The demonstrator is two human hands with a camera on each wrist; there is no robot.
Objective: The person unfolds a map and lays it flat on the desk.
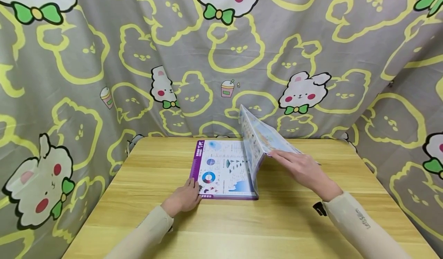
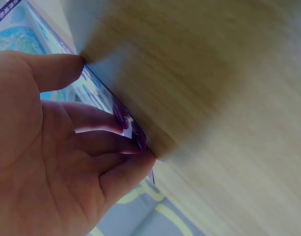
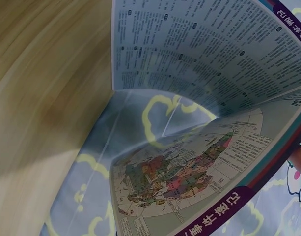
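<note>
A glossy folding map (image 1: 221, 188) with a purple border lies on the wooden table, its left panel of charts and diagrams flat. Its other panels stand lifted and bent on the right, one showing a coloured map. At the flat panel's near left corner my left hand (image 1: 185, 195) rests, thumb and fingertips touching its edges in the left wrist view. My right hand (image 1: 299, 168) pinches the near edge of the raised panels. In the right wrist view two panels spread apart, one of dense print, one with a map; only a bit of fingers (image 3: 300, 160) shows.
The pale wooden table (image 1: 138, 236) extends around the map. Behind it and at both sides hangs a grey curtain (image 1: 194, 51) with yellow outlines and rabbit faces, close to the table's far edge.
</note>
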